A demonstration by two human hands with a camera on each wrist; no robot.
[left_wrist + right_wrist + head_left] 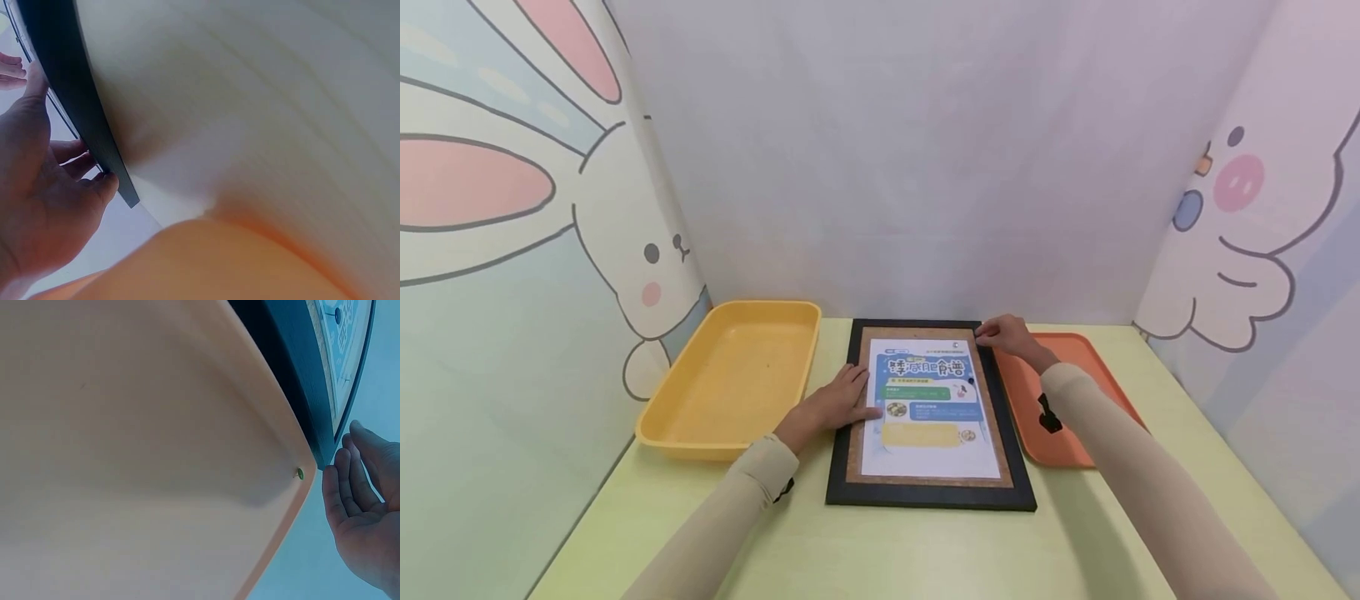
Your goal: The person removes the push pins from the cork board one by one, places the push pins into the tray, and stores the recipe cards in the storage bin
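Observation:
A black-framed cork board point(931, 493) lies flat on the table, with a printed poster point(931, 460) of blue, green and yellow blocks on it. My left hand point(841, 398) rests across the board's left edge, thumb stretched over the poster. In the left wrist view its fingertips touch the black frame point(69, 81). My right hand point(1006, 335) is at the board's top right corner, fingers gently bent; the right wrist view shows nothing between thumb and fingers. A dark round pin head point(338, 315) sits at the poster's right side.
A deep yellow tray point(651, 429) stands left of the board. On the right, an orange tray point(1078, 342) lies against the board's edge, partly under my right sleeve point(1138, 467); a green push pin point(300, 474) is in its corner. Walls point(925, 167) enclose the table's back and sides.

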